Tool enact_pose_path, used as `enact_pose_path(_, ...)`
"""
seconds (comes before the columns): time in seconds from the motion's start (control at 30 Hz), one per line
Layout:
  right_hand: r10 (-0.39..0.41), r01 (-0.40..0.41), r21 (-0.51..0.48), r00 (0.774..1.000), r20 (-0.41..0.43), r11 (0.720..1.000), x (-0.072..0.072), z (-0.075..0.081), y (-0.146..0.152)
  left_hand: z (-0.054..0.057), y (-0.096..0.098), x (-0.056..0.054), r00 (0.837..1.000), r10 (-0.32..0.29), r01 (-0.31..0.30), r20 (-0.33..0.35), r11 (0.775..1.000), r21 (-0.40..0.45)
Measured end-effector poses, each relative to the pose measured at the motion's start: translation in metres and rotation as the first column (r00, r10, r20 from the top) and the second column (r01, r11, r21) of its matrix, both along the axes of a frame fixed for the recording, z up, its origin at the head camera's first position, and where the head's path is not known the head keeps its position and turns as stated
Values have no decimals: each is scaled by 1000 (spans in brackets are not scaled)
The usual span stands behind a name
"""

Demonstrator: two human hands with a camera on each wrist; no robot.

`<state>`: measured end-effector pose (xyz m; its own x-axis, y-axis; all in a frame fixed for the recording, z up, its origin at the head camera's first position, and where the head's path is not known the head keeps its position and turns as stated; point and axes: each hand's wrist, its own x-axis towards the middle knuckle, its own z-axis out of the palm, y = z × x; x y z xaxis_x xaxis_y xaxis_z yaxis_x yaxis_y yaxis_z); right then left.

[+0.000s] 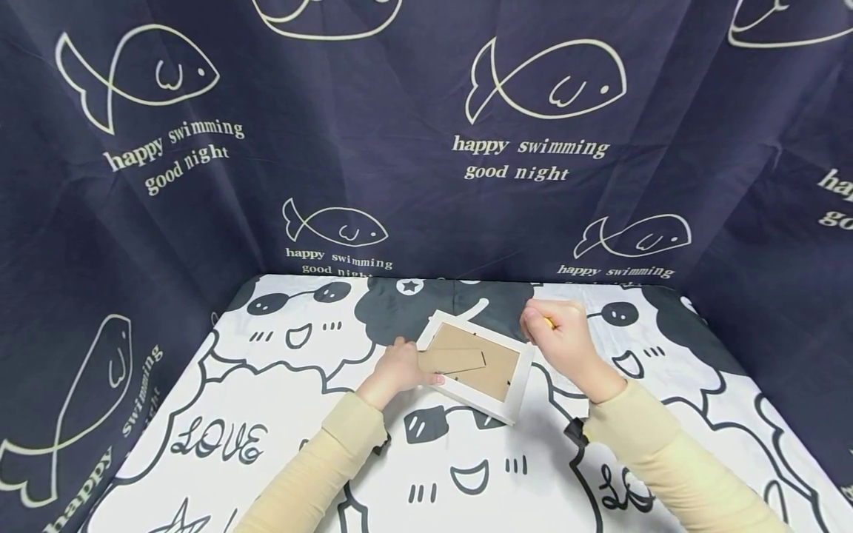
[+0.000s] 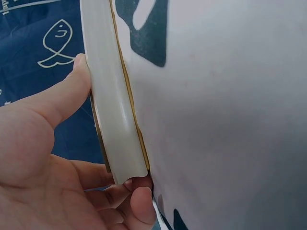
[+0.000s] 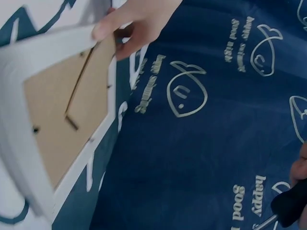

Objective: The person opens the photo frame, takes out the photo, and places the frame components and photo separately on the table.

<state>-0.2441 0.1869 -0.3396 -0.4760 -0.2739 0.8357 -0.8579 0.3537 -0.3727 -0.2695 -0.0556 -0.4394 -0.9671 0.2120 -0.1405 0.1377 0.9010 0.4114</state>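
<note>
A white picture frame (image 1: pixel 524 381) is tilted above the patterned tabletop, its brown backboard (image 1: pixel 500 363) facing up with a stand flap (image 1: pixel 460 361) on it. My left hand (image 1: pixel 393 370) grips the frame's left end, thumb over the edge and fingers beneath; the left wrist view shows the frame's white molding (image 2: pixel 108 96) between them. Beside the frame's right corner, my right hand (image 1: pixel 563 337) is curled round a screwdriver. Its dark handle (image 3: pixel 291 203) and metal shaft (image 3: pixel 265 223) show in the right wrist view, while a yellow bit of it peeks out in the head view.
A cloth with black-and-white cartoon drawings covers the table (image 1: pixel 266 407). Behind and on both sides hang dark blue curtains (image 1: pixel 426 148) printed with fish and lettering. Small dark tabs (image 3: pixel 36 129) stand along the backboard's border.
</note>
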Motion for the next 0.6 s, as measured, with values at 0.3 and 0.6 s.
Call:
enact_pose_path(0.3, -194, 183, 216, 980, 34, 959, -11, -12, 14, 0, 0, 0, 1000, 6, -6, -10, 1000, -10)
enact_pose_path(0.6, -389, 329, 381, 917, 91, 864, -27, -37, 27, 0, 0, 0, 1000, 5, -5, -10, 1000, -17)
